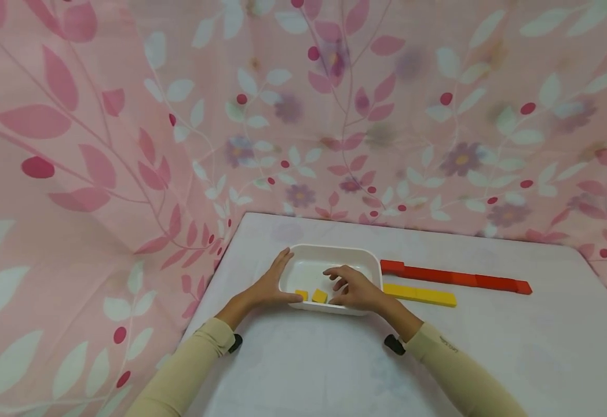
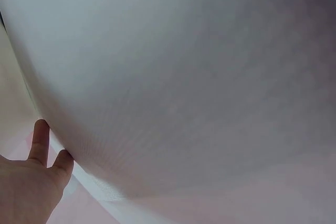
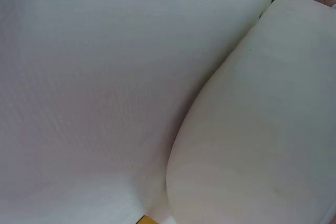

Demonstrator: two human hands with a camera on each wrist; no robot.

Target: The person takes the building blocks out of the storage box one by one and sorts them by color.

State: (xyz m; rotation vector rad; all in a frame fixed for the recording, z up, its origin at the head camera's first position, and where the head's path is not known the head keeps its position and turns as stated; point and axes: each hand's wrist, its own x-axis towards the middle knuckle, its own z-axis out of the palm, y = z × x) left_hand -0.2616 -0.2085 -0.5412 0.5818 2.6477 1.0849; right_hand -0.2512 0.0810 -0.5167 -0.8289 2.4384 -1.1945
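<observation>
A white tray (image 1: 329,308) lies on the white-covered table, with two yellow blocks (image 1: 320,296) inside along its near wall. My left hand (image 1: 268,289) spreads around the tray's near-left corner, fingers fairly straight along the left wall and thumb at the near rim beside a block. Over the right part of the tray is my right hand (image 1: 358,289), its fingers loosely bent and its thumb low near the near rim; nothing shows between them. The right wrist view is largely filled by the tray's outer wall (image 3: 252,124).
Right of the tray, a row of red blocks (image 1: 449,277) stretches across the table (image 1: 309,370). A shorter yellow row (image 1: 420,294) lies nearer, its left end by the tray's right wall. Pink floral cloth (image 1: 345,116) hangs behind and to the left.
</observation>
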